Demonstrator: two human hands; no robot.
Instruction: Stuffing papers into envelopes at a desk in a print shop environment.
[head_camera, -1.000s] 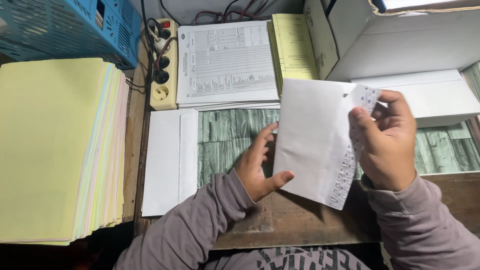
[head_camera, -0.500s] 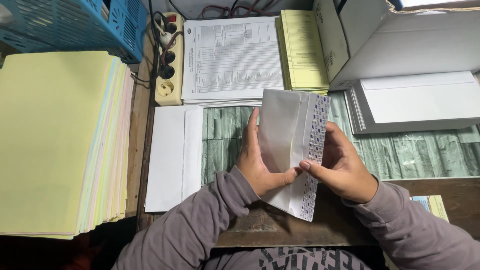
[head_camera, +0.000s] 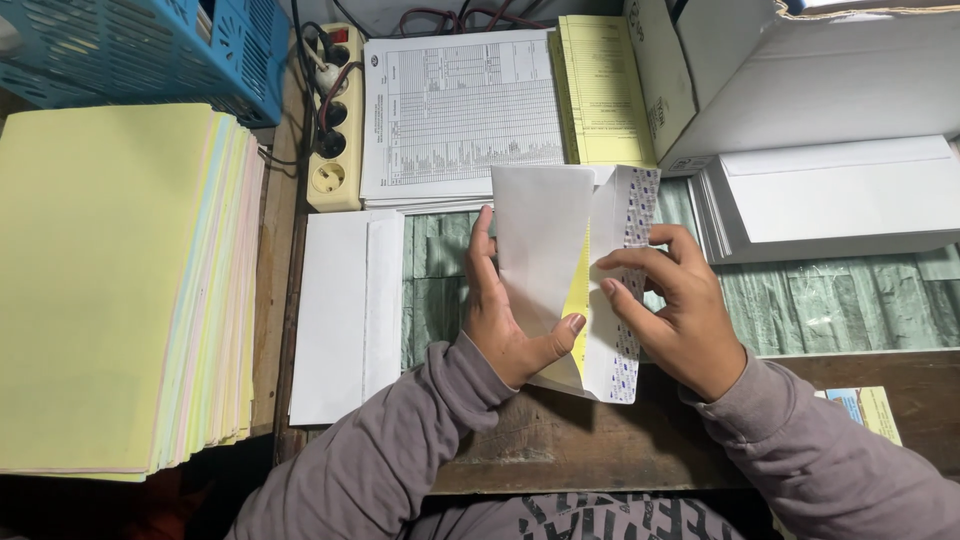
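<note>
Tabletop: worn brown wooden tabletop (head_camera: 560, 440) with a green stone-patterned mat (head_camera: 440, 290) lay under your hands.
Envelope: you held a long white paper envelope (head_camera: 540, 250) upright above the mat, its flap with a blue-patterned lining (head_camera: 636, 215) folded open to the right, and a yellow paper sheet (head_camera: 578, 300) showed in its mouth.
Left hand: your left hand (head_camera: 505, 320) was clamped on the envelope, fingers behind it and thumb pressed on its front near the lower edge.
Right hand: your right hand (head_camera: 675, 310) pinched the open flap between thumb and fingers.
Left side: a thick stack of pale yellow and pastel sheets (head_camera: 120, 290) lay well apart from the envelope, with a blue plastic basket (head_camera: 140, 50) beyond it.
Near: a flat white envelope (head_camera: 345, 315) lay just beside your left wrist, a cream power strip (head_camera: 335, 130) above it.
Far edge: a printed white form (head_camera: 460, 110) and a yellow pad (head_camera: 600, 90) lay side by side.
Right: a stack of white envelopes (head_camera: 830, 200) rested below a white cardboard box (head_camera: 800, 80).
</note>
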